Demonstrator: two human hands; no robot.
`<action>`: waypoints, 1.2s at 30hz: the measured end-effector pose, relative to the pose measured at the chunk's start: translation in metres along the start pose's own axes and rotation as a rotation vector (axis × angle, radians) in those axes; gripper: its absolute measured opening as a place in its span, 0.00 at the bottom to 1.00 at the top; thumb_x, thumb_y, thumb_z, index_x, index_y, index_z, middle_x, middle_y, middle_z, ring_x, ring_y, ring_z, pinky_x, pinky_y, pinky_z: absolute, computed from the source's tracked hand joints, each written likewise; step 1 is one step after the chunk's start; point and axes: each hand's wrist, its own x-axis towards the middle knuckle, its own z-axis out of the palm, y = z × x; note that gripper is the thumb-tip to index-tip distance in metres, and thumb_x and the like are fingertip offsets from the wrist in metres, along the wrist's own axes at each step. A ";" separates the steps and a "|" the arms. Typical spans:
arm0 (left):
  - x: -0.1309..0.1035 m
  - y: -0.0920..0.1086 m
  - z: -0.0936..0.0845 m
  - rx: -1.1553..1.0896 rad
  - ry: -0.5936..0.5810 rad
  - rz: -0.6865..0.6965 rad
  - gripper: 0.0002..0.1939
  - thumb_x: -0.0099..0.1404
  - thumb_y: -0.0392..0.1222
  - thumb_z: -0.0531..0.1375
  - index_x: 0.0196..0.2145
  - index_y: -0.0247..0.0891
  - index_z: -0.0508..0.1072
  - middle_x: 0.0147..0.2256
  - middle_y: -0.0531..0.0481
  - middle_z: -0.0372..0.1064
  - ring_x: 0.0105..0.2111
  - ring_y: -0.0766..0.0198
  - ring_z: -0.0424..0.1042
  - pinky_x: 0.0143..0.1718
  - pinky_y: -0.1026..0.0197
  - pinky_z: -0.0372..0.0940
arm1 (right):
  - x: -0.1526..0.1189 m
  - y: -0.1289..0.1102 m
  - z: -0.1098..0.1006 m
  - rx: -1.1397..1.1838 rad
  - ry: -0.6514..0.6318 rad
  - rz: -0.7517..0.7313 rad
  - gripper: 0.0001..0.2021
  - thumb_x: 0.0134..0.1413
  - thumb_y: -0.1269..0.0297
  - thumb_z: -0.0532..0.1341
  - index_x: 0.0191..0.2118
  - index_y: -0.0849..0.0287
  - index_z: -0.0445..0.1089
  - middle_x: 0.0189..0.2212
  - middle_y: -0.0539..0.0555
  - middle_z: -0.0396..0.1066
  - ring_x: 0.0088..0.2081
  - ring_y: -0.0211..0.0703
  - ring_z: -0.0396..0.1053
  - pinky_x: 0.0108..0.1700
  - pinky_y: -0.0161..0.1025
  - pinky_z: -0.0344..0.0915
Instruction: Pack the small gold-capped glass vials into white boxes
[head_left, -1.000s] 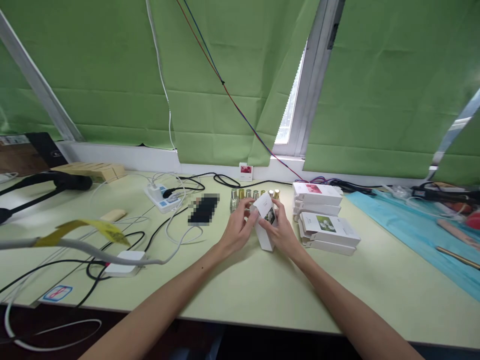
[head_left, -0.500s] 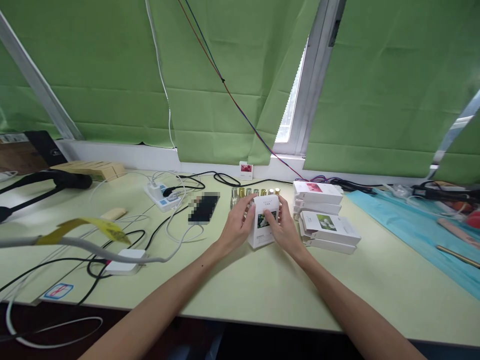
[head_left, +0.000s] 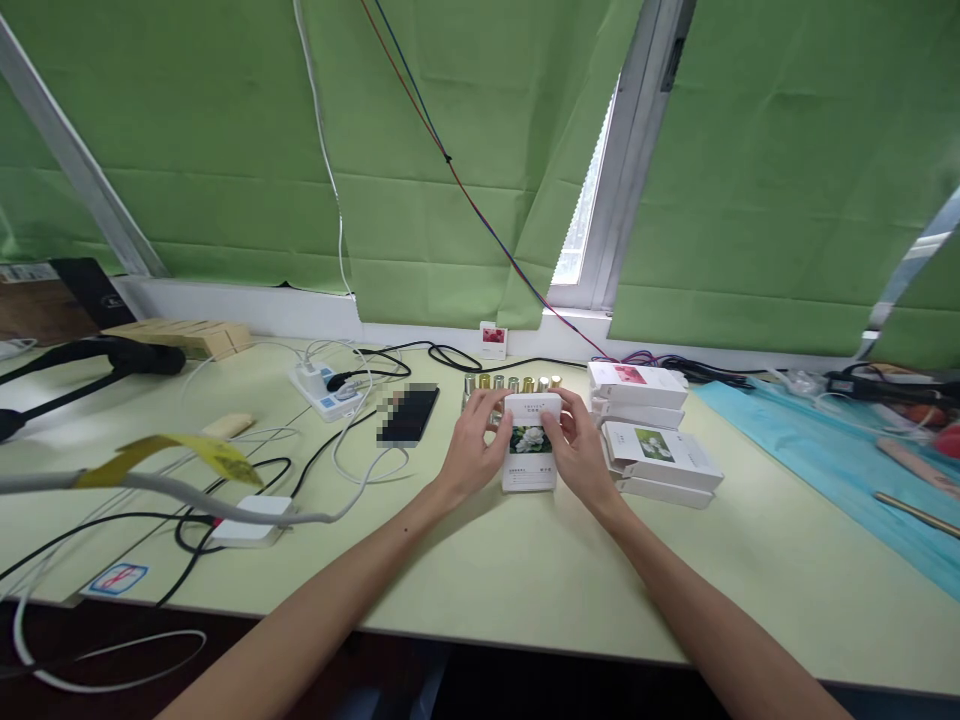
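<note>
I have a small white cardboard box with a white-flower picture on its front (head_left: 529, 470) pinched between my two hands, its printed face turned toward me, just in front of a row of little bottles with silver and gold caps (head_left: 514, 384) on the pale yellow-green table (head_left: 480, 580). My left hand (head_left: 472, 445) is clamped on the box's left edge, the thumb along that side and the fingers bent behind the top corner. My right hand (head_left: 582, 448) is clamped on the opposite edge, its thumb pressed on the front near the upper right and the fingers curled round the side. The box stands roughly upright; whether its bottom edge rests on the tabletop or hangs just over it, I cannot tell. I judge it light, thin-walled card — stiff along the folded edges, softer in the middle of the broad faces — so a hard squeeze there would likely dent it. The smooth surface may slide a little under dry fingertips. The best hold, I think, is on the two narrow sides, with gentle, even pressure. What it holds inside, if anything, is hidden. Just right of my right hand lies a low stack of similar white flower-print boxes (head_left: 664, 463).
</note>
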 end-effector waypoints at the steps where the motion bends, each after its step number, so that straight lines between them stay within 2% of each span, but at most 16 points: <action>1: 0.000 0.000 0.000 -0.005 0.008 0.014 0.13 0.72 0.41 0.54 0.53 0.41 0.68 0.48 0.43 0.64 0.46 0.61 0.70 0.38 0.61 0.76 | 0.000 0.000 0.000 -0.007 0.009 -0.003 0.18 0.64 0.51 0.59 0.54 0.52 0.64 0.49 0.58 0.71 0.43 0.46 0.74 0.47 0.46 0.72; 6: -0.001 0.000 0.001 -0.018 0.045 0.094 0.14 0.68 0.37 0.57 0.51 0.41 0.69 0.52 0.42 0.62 0.51 0.58 0.70 0.38 0.60 0.77 | -0.001 0.000 0.000 -0.069 0.054 -0.057 0.16 0.63 0.53 0.60 0.52 0.53 0.65 0.50 0.58 0.69 0.46 0.47 0.72 0.49 0.47 0.72; 10: -0.001 0.000 0.001 -0.009 0.034 0.124 0.15 0.68 0.35 0.57 0.52 0.42 0.69 0.53 0.42 0.63 0.53 0.56 0.69 0.40 0.59 0.77 | -0.002 -0.002 -0.001 -0.126 0.088 -0.146 0.15 0.61 0.57 0.63 0.51 0.52 0.65 0.51 0.57 0.67 0.50 0.47 0.70 0.51 0.47 0.71; 15: -0.001 -0.002 0.003 -0.004 0.043 0.151 0.13 0.68 0.34 0.57 0.50 0.42 0.70 0.50 0.44 0.67 0.53 0.58 0.69 0.44 0.58 0.76 | -0.002 -0.005 -0.002 -0.249 0.115 -0.230 0.10 0.60 0.58 0.64 0.44 0.54 0.68 0.50 0.59 0.64 0.57 0.51 0.63 0.53 0.48 0.70; 20: -0.002 -0.002 0.005 0.009 0.040 0.080 0.08 0.70 0.37 0.56 0.45 0.41 0.70 0.48 0.44 0.67 0.49 0.60 0.71 0.47 0.57 0.74 | -0.001 -0.005 -0.002 -0.338 0.143 -0.244 0.08 0.61 0.58 0.62 0.41 0.56 0.68 0.48 0.61 0.64 0.51 0.51 0.66 0.51 0.50 0.71; 25: -0.002 -0.004 0.006 0.016 0.034 0.030 0.07 0.70 0.38 0.56 0.45 0.41 0.70 0.48 0.44 0.66 0.48 0.60 0.71 0.48 0.55 0.73 | -0.002 -0.006 -0.001 -0.386 0.168 -0.298 0.07 0.63 0.59 0.60 0.42 0.56 0.68 0.48 0.60 0.62 0.46 0.49 0.67 0.47 0.48 0.72; 30: -0.002 -0.005 0.006 0.088 0.028 0.009 0.08 0.70 0.37 0.55 0.46 0.40 0.70 0.48 0.44 0.67 0.52 0.58 0.69 0.54 0.53 0.67 | -0.001 -0.004 -0.003 -0.502 0.175 -0.329 0.05 0.62 0.61 0.61 0.42 0.56 0.67 0.45 0.59 0.65 0.47 0.52 0.66 0.49 0.50 0.67; 32: -0.002 -0.005 0.007 0.101 0.023 0.002 0.08 0.70 0.37 0.55 0.46 0.40 0.70 0.48 0.44 0.68 0.52 0.57 0.69 0.54 0.53 0.66 | -0.001 -0.002 -0.004 -0.554 0.169 -0.349 0.05 0.62 0.63 0.61 0.41 0.56 0.67 0.43 0.59 0.68 0.48 0.53 0.65 0.49 0.50 0.66; 36: -0.003 -0.008 0.008 0.143 -0.013 -0.025 0.05 0.70 0.37 0.55 0.42 0.39 0.69 0.43 0.46 0.69 0.45 0.58 0.71 0.47 0.55 0.68 | -0.001 0.001 -0.004 -0.606 0.130 -0.390 0.03 0.63 0.64 0.61 0.38 0.56 0.67 0.38 0.57 0.71 0.45 0.53 0.65 0.47 0.47 0.64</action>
